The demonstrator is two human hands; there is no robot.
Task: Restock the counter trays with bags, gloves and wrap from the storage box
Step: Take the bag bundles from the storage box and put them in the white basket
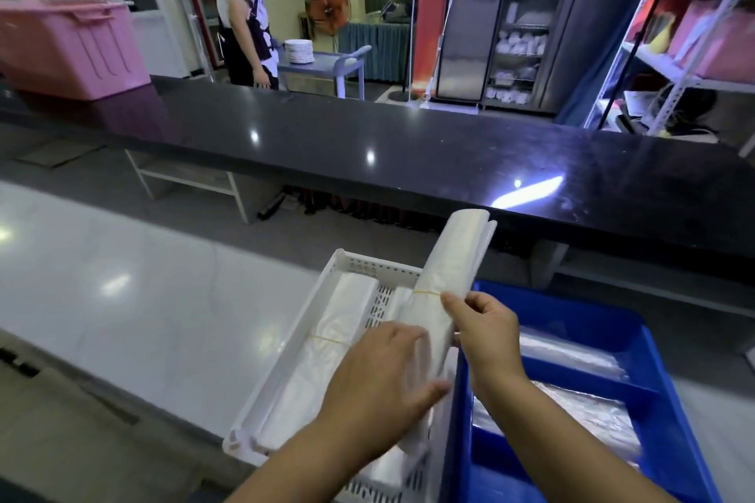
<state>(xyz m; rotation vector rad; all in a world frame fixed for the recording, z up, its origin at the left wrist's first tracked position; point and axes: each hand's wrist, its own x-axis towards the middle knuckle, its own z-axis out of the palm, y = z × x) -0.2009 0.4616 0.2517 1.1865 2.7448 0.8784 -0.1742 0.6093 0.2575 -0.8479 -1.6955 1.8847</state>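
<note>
A rolled bundle of white bags (pixel 445 282), bound by a yellow rubber band (pixel 427 292), is held slanting above the white slotted tray (pixel 327 290) at the near edge of the desk (pixel 135 298): its lower end is wrapped by the left hand (pixel 384 376), and its band is pinched by the fingertips of the right hand (pixel 486 333). One banded bag bundle (pixel 327 343) is already laid in that tray, and clear wrap and a foil-like pack (pixel 572 417) are seen in the adjoining blue tray (pixel 572 310). Restocking is judged partly done, since the held bundle is not yet set down, no gloves can be made out, and the pink storage box (pixel 69 45) is well apart at the far left.

Item count: two trays, one white tray (pixel 286 343) and one blue tray (pixel 637 343); two banded bag bundles (pixel 445 274) (pixel 327 343); one pink storage box (pixel 69 45); one plate stack (pixel 299 51).
</note>
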